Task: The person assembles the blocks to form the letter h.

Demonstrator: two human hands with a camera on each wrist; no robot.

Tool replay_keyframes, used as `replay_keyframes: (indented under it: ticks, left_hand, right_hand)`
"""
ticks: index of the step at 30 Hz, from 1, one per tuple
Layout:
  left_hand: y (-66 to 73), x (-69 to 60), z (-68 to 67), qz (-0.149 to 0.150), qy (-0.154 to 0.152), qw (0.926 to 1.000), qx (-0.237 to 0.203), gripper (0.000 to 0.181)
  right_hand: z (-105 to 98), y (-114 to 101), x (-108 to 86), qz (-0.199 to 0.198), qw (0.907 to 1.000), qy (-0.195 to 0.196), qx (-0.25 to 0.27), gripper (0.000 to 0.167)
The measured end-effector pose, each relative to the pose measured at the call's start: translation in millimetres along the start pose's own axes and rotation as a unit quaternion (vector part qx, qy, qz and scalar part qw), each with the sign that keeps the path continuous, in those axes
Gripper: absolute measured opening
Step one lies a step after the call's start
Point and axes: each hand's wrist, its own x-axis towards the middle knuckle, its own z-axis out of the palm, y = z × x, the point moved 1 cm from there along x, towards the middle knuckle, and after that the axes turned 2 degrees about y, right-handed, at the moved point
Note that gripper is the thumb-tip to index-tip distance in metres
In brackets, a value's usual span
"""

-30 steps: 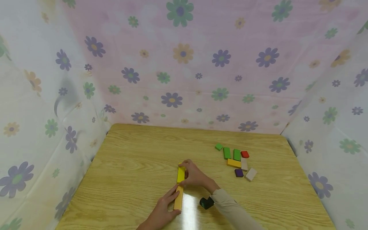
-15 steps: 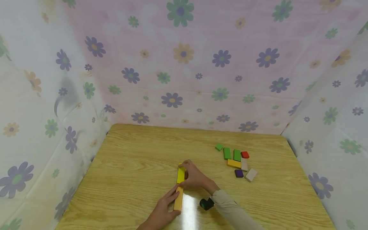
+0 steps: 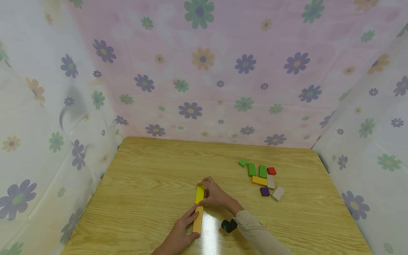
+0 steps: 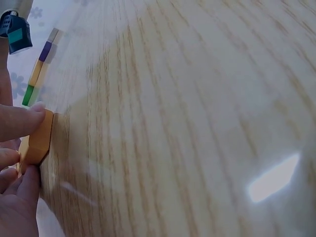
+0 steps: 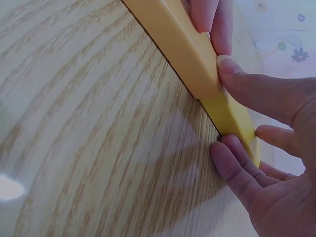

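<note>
Two long blocks lie end to end on the table, the orange block [image 3: 197,223] nearer and the yellow block [image 3: 199,194] beyond it. My left hand [image 3: 179,233] grips the orange block from the left, its thumb at the near end. In the left wrist view that thumb and the fingers hold the orange block [image 4: 40,138] at the edge of the picture. My right hand [image 3: 217,194] holds the yellow block, thumb by the joint and a finger at the far end. The right wrist view shows the orange block [image 5: 173,44] meeting the yellow block [image 5: 228,116].
To the right on the wooden table [image 3: 153,170] lie green blocks [image 3: 251,169], a red block [image 3: 271,171], a yellow-orange block [image 3: 259,181], a purple block [image 3: 265,191] and pale wooden blocks [image 3: 278,193]. A dark device [image 3: 228,225] sits at the right wrist. Flowered cloth [image 3: 220,95] surrounds the table.
The far end of the row has shifted very slightly left, as the yellow block moves a little under my right hand. Both hands otherwise stay in place.
</note>
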Motion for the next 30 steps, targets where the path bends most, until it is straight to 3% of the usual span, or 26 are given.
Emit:
replay_keyframes:
  ticks: [10,16,20,30]
  left_hand:
    - [3.3,0.9,-0.5,-0.026,-0.010,0.9994,0.022,0.063]
    - [5.9,3.6,-1.7,0.015,0.002,0.9987,0.049,0.054]
    - [7.1,9.4,-3.9,0.049,0.014,0.9936,0.101,0.050]
    - [1.4,34.1,-14.4,0.070,0.025,0.9880,0.135,0.048]
  right_hand:
    - [0.0,-1.2,-2.9,0.002,1.0000,0.003,0.002,0.067]
    - [1.0,0.3,-3.8,-0.010,0.9995,0.006,-0.028,0.065]
    - [-2.7,0.0,-4.7,-0.017,0.9976,0.010,-0.066,0.064]
    - [-23.2,-5.3,-10.5,-0.031,0.9978,0.019,-0.055,0.057]
